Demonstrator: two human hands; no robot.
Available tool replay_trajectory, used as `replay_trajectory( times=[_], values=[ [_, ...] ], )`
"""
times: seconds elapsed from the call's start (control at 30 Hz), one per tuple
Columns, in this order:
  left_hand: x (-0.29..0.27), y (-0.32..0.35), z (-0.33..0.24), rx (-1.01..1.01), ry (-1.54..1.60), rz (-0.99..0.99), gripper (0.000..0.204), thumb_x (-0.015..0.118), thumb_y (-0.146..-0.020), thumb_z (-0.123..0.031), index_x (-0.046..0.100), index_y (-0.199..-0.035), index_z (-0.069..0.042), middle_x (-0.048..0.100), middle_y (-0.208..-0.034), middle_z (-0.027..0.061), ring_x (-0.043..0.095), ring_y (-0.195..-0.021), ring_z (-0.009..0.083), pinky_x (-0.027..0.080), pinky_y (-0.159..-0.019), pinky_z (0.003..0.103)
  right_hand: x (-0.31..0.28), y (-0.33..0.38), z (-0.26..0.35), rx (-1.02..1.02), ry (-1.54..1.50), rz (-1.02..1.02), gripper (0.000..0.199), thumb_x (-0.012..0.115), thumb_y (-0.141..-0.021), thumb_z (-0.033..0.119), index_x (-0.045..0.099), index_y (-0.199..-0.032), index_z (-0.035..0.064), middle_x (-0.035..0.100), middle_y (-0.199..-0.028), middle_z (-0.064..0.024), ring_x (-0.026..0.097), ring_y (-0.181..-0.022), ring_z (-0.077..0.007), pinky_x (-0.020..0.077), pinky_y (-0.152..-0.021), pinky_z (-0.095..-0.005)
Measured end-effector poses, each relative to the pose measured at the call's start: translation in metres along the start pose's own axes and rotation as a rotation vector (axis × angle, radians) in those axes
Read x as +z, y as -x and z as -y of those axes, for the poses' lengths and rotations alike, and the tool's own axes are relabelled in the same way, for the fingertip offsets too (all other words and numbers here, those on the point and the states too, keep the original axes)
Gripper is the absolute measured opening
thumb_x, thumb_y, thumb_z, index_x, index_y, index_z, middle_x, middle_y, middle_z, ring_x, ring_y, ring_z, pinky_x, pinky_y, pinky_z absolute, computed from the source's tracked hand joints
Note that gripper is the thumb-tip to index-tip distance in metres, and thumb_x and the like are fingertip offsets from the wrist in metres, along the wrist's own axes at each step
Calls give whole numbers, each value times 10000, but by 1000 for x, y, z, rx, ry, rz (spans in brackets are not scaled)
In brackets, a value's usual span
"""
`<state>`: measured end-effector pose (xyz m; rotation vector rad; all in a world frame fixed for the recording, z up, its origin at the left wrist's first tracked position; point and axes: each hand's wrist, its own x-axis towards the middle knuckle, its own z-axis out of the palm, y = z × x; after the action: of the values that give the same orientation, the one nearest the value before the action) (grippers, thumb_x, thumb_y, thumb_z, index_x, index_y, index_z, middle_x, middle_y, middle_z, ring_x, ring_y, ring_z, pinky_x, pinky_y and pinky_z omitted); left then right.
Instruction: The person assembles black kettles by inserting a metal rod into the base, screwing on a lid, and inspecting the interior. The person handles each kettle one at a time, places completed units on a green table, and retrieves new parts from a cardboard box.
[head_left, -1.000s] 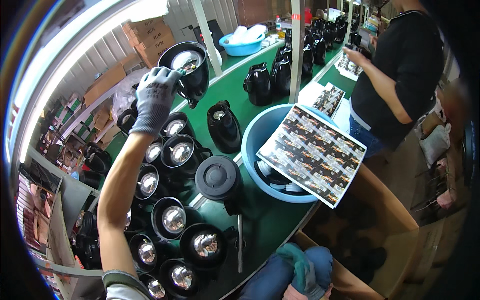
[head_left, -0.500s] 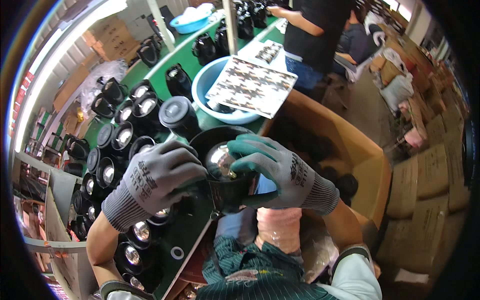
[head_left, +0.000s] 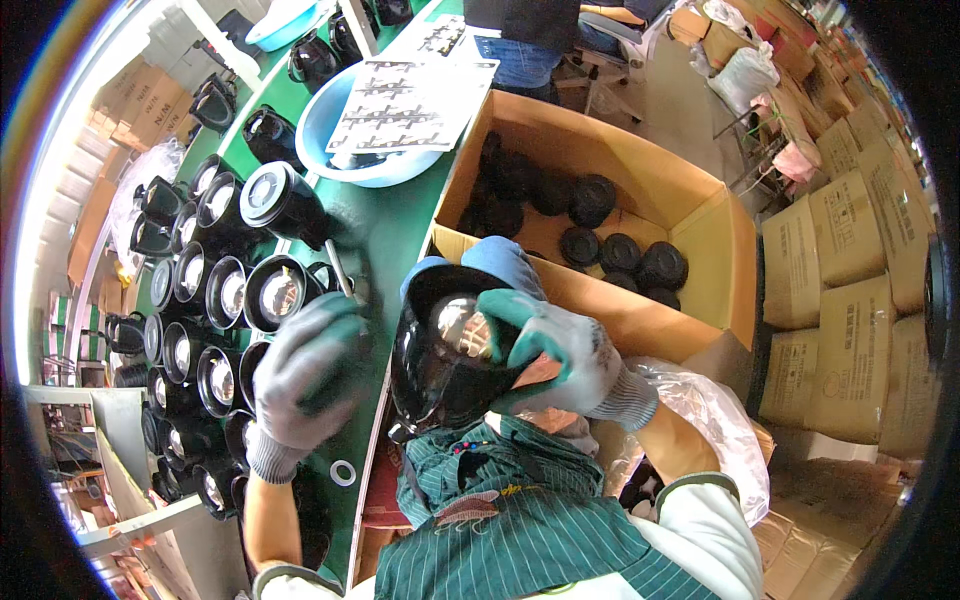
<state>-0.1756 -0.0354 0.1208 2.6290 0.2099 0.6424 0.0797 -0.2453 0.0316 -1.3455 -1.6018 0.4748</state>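
Observation:
My right hand (head_left: 565,350), in a grey glove with green fingers, grips the rim of a glossy black pot-shaped housing (head_left: 425,365). The housing is tilted in front of my body, its opening facing up. Inside it sits a shiny metal dome (head_left: 465,328), with my right fingertips beside it. My left hand (head_left: 310,375), gloved alike and smeared by motion, is apart from the housing, over the left of the bench. A thin metal rod (head_left: 340,268) shows just beyond its fingertips; whether the hand holds it is unclear.
Rows of similar black housings (head_left: 220,380) crowd the green bench (head_left: 390,225) at left. A lidded black container (head_left: 285,200) and a blue basin (head_left: 320,125) under a patterned sheet (head_left: 410,105) stand farther back. A cardboard box (head_left: 700,230) holds black round parts. Another person stands beyond.
My left hand has left the housing and moved left and down. The housing is tilted more, with my right hand still on it. The view has shifted, showing more of the cardboard box.

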Motion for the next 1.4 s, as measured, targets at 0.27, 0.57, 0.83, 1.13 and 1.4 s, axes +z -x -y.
replay_trajectory(
  times=[0.27,0.57,0.83,1.13,1.4],
  values=[
    [107,96,14,-752,788,-316,719,753,-836,18,457,-1490,66,586,-1439,181,589,-1294,238,471,-1110,379,27,14,12,438,-395,-334,523,964,-694,200,677,-1080,-4,663,-1320,-170,634,-1176,-171,492,-1027,-334],
    [138,128,94,-916,848,-71,546,718,-929,-147,520,-1408,24,617,-1384,175,634,-1225,268,516,-1066,405,6,27,2,277,-430,98,466,889,-785,359,688,-1126,113,577,-1449,-166,618,-1249,-306,287,-1197,-521],
    [172,126,103,-1079,930,6,605,747,-912,-176,501,-1434,3,606,-1403,169,619,-1248,269,495,-1089,412,-24,-19,-101,184,-864,-56,289,723,-963,271,733,-1132,37,736,-1198,-177,690,-1124,-270,486,-1051,-468],
    [208,111,112,-1149,1063,78,673,780,-893,-209,479,-1464,-21,593,-1424,161,603,-1274,270,472,-1114,420,-68,140,-416,1649,575,644,1419,694,-746,811,-66,-1636,9,311,-1595,-366,388,-1449,-493,348,-1198,-504],
    [215,109,116,-1213,1109,54,734,809,-875,-239,461,-1491,-42,582,-1443,155,588,-1296,272,451,-1137,427,-30,150,-429,1723,817,672,1446,820,-660,695,-85,-1665,183,331,-1596,-295,478,-1378,-465,426,-1117,-546]
  ],
)
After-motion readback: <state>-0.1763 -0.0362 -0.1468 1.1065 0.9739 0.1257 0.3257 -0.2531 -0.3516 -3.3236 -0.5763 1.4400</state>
